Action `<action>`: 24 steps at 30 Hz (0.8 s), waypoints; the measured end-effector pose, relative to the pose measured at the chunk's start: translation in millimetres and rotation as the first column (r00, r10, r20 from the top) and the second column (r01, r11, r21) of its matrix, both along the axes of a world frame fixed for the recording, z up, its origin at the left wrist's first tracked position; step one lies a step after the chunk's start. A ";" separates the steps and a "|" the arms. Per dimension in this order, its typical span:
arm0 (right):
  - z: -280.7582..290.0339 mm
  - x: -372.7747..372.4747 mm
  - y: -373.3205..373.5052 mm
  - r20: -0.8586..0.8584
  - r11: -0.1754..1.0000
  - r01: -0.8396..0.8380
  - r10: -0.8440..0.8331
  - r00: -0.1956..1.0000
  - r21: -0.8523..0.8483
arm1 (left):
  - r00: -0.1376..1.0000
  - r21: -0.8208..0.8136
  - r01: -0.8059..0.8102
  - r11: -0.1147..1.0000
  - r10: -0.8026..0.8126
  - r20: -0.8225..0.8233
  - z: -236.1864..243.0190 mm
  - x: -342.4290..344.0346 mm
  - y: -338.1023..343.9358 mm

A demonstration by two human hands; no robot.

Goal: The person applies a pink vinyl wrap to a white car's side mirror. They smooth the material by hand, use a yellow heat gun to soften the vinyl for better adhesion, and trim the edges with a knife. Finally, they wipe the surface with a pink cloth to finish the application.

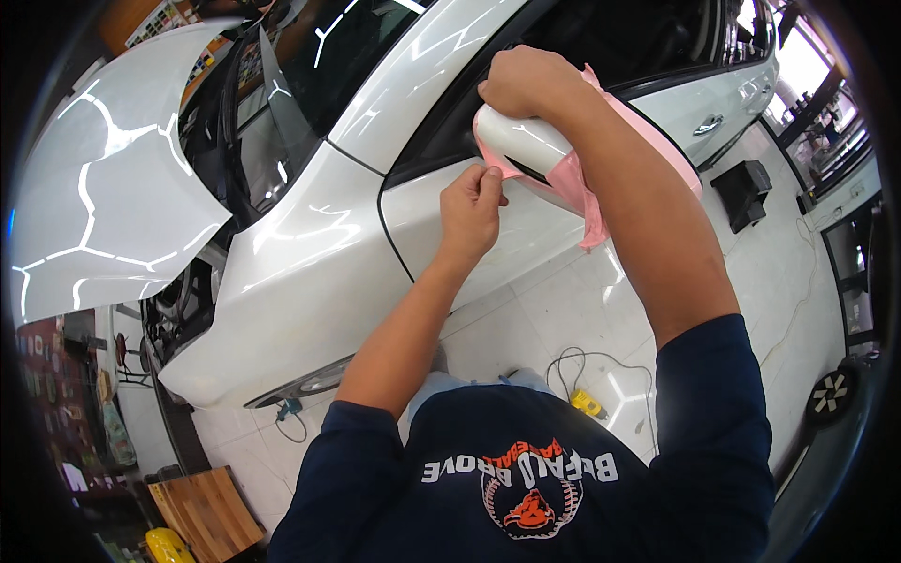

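A white car side mirror (524,137) stands out from the door of a white car, with pink film (567,182) around its edges and hanging loose below it. The thumb and fingers of my left hand (471,208) are pinched on the film's edge at the mirror's lower left corner. Above the mirror my right hand (531,83) is closed, knuckles up, close to the mirror's upper left end. What its fingers hold is hidden behind the hand. My right forearm passes over the right part of the mirror and film.
The car's front door (427,220) and fender (310,253) lie close by, and its hood (103,178) is raised at left. On the tiled floor are a yellow tool (588,403) with a cord, a black box-shaped object (742,194) and a wooden board (206,514). Another car's wheel (830,394) shows at right.
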State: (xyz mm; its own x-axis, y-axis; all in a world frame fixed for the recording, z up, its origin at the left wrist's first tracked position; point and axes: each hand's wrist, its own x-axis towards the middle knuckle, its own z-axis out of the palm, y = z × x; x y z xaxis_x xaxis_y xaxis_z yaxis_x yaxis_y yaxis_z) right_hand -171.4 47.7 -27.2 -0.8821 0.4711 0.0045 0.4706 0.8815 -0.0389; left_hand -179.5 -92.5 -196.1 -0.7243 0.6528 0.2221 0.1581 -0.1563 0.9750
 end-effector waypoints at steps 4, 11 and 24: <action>-1.4 2.7 2.4 -0.017 1.000 -0.007 0.007 1.000 0.019 | 0.938 0.040 0.101 0.994 -0.109 0.329 0.3 -4.7 -7.5; 1.5 -0.3 -5.9 0.007 1.000 0.012 -0.012 1.000 0.007 | 0.888 0.069 0.273 0.960 -0.279 0.366 4.2 -17.2 8.4; -0.8 -2.5 -6.8 0.028 0.997 0.064 -0.065 0.997 0.033 | 0.813 0.370 0.311 0.875 -0.446 0.374 -2.8 -8.1 10.9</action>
State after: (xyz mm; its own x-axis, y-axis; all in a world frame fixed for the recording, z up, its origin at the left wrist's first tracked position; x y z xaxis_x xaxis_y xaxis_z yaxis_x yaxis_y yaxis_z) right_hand -173.8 40.9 -28.0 -0.8498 0.5271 -0.0048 0.5271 0.8498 0.0037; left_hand -187.7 -81.6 -198.9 -0.4955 0.8537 0.1601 -0.4001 -0.3879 0.8303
